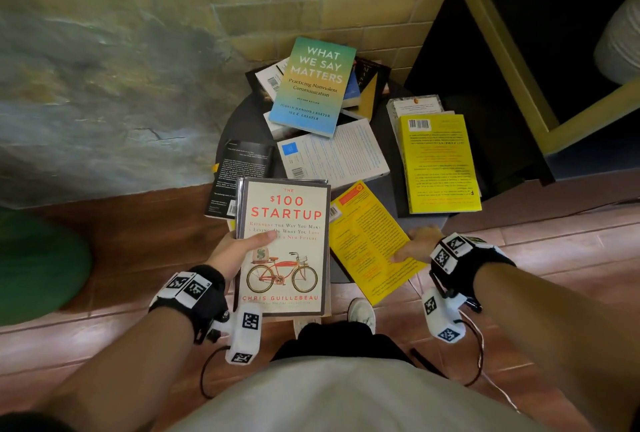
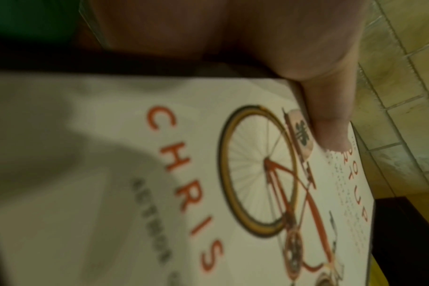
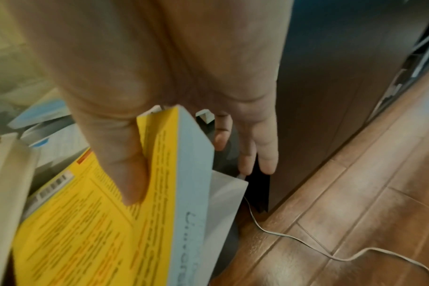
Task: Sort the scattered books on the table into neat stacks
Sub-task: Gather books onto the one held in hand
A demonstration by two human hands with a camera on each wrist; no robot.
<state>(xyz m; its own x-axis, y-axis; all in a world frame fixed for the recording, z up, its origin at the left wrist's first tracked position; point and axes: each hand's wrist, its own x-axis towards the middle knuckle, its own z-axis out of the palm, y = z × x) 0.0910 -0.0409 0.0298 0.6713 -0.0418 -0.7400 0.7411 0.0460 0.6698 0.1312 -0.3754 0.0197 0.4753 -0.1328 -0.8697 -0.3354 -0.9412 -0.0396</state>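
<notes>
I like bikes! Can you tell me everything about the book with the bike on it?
The bike book is a cream paperback with a dark border. Red letters read "The $100 Startup" and "Chris Guillebeau". A red bicycle carrying a money bag is drawn on the lower half. It faces up, lifted near the front of the table, partly covering a black book. The left hand grips its left edge, thumb on the cover.

The head camera looks steeply down from above at both hands and the round table (image 1: 388, 189) beyond them. Each wrist camera sits very close behind its grip, looking along the thumb: the left shares the bicycle book (image 1: 287, 244) (image 2: 233, 174), the right the yellow book (image 1: 367, 241) (image 3: 98, 222).
</notes>
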